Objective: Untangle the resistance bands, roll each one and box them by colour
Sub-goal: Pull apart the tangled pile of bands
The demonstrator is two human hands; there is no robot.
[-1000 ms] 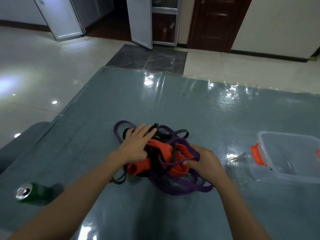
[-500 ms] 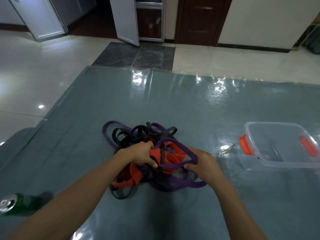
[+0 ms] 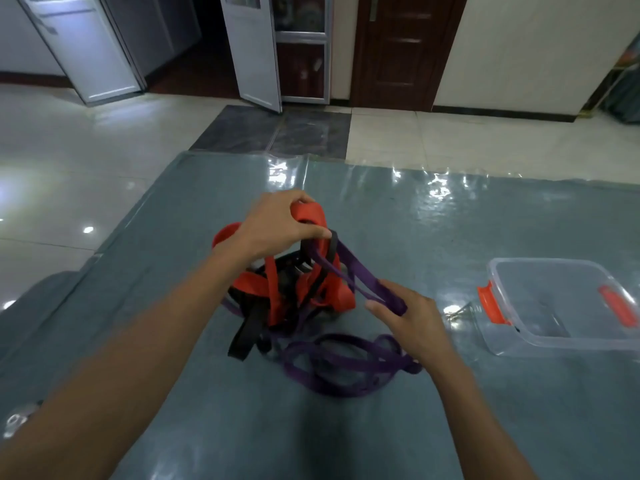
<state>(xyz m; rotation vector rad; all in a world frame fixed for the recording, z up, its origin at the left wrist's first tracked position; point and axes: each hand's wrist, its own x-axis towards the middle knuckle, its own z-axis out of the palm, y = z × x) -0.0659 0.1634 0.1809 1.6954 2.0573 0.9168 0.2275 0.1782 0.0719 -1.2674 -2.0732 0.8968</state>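
Note:
A tangle of resistance bands sits mid-table. My left hand (image 3: 277,226) grips the orange band (image 3: 273,292) and holds its top loop raised above the pile. A black band (image 3: 247,332) hangs through the orange one down to the table. My right hand (image 3: 412,320) pinches a purple band (image 3: 346,362), whose strands stretch up toward my left hand while its other loops lie on the table in front of the pile. A clear plastic box (image 3: 568,341) with orange latches stands open to the right, with nothing in it.
The table (image 3: 381,220) is covered with a grey-blue sheet under glossy plastic. The top of a can (image 3: 15,420) shows at the left edge. Tiled floor and doors lie beyond the far table edge.
My left hand has lifted the orange band well above the table. My right hand has pulled the purple band out to the right, so the tangle has loosened and purple loops have spread toward me.

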